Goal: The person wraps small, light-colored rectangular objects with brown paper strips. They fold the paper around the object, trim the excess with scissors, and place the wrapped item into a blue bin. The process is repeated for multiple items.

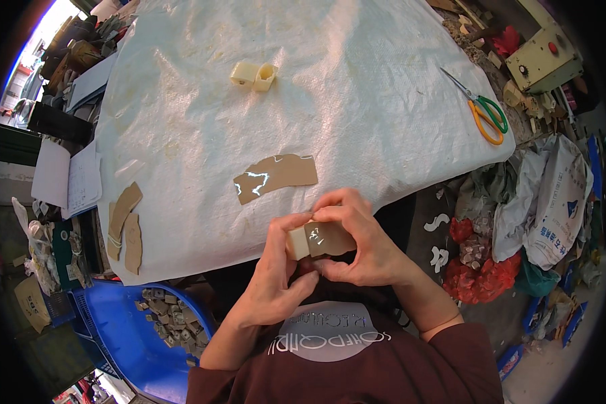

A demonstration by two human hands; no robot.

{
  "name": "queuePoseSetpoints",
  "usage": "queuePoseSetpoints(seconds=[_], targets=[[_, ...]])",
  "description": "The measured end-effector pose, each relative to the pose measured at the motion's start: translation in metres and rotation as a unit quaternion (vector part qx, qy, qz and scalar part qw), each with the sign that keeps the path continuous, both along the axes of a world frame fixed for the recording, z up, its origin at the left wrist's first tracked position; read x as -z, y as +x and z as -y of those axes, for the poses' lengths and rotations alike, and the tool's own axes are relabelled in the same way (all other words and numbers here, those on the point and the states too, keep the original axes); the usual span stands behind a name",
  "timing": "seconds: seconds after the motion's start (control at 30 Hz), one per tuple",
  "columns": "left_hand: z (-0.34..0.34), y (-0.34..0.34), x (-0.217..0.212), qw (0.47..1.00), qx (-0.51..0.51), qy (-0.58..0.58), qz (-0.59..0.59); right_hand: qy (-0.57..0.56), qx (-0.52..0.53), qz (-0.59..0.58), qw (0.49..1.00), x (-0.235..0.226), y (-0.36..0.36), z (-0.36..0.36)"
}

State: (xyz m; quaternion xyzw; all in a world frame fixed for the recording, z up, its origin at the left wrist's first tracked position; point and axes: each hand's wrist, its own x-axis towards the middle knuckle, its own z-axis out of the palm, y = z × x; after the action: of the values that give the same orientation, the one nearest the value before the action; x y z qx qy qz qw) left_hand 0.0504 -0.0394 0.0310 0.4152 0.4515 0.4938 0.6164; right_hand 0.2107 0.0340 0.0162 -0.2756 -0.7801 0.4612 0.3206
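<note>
Close in front of my body, my left hand [268,279] is closed on a small cream-coloured hollow block [297,243]. My right hand [369,244] pinches a brown strip [331,240] with glossy spots, its left end lying against the block. Fingers of both hands meet at the upper edge, and the left thumb is below. Beyond them on the white sheet lies another brown strip [286,176] with an uneven edge and shiny streaks. Farther off, two cream blocks [244,73] sit together, one showing its hollow opening.
White woven sheeting [370,101] covers the table. Scissors [489,121] with orange and green handles lie at its right. More brown strips [133,242] are at the left edge. A blue bin [124,316] of small greyish pieces stands lower left; bags [552,209] crowd the right.
</note>
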Motion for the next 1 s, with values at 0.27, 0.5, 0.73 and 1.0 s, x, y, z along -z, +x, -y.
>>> queuePoseSetpoints(seconds=[0.27,0.5,0.73,1.0], targets=[[-0.002,-0.008,0.020,0.975,-0.110,0.127,-0.148,0.249,0.066,-0.061,0.964,-0.008,0.000,0.046],[0.004,-0.002,0.013,0.987,-0.128,0.047,0.082,-0.481,0.020,-0.300,0.824,0.023,-0.014,0.036],[0.010,-0.007,0.016,0.992,-0.088,0.025,0.085,-0.425,0.031,-0.346,0.836,0.024,-0.003,0.028],[0.015,-0.005,0.013,0.990,-0.055,0.010,0.128,-0.455,0.030,-0.304,0.836,0.023,0.000,0.031]])
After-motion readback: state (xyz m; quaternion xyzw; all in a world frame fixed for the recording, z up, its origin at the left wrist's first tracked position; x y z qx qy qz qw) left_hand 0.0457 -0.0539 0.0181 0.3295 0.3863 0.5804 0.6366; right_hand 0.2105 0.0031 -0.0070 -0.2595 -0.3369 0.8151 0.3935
